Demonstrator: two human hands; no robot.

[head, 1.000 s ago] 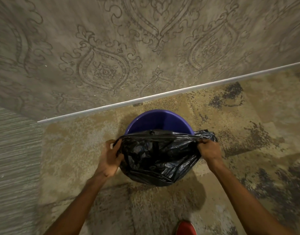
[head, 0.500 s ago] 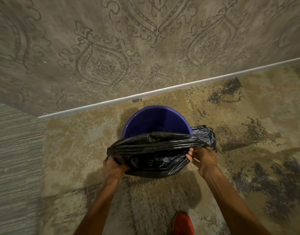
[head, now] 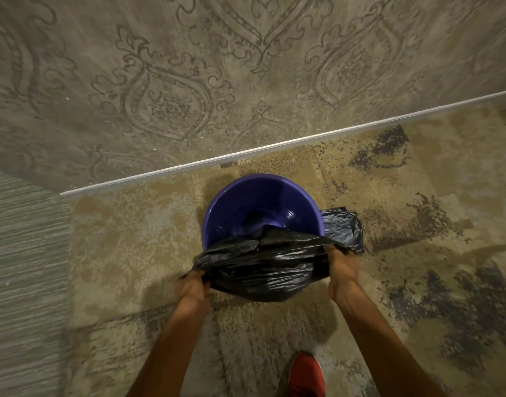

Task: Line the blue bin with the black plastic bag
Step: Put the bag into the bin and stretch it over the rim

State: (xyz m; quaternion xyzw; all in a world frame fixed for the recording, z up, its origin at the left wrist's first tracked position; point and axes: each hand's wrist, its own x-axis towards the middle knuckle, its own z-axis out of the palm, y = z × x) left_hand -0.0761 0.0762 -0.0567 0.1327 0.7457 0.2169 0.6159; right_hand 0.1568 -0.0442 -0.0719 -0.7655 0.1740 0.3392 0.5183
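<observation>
Your left hand (head: 194, 285) is closed on the near-left edge of the black plastic bag (head: 263, 267), fingers curled under the plastic so that only the knuckles and the back of the hand show. Your right hand (head: 342, 266) grips the bag's right end in the same way, its fingertips buried in the folds. Between the two hands the bag stretches as a bunched, glossy band across the near side of the blue bin (head: 234, 207), covering the bin's near rim and wall completely; whether the plastic is hooked over that rim or only lies against it cannot be told. A loose, crumpled part of the bag sticks out past the bin's right side, above your right hand. The far half of the bin's inside is bare blue, and a dark fold of the bag dips into it near the middle, though the bottom is hard to read under the glare. The bin stands on a patterned carpet (head: 131, 239), near a pale baseboard (head: 246, 153) under an ornamented wall (head: 166, 81). A red shoe (head: 306, 373) is cut off by the lower edge.
</observation>
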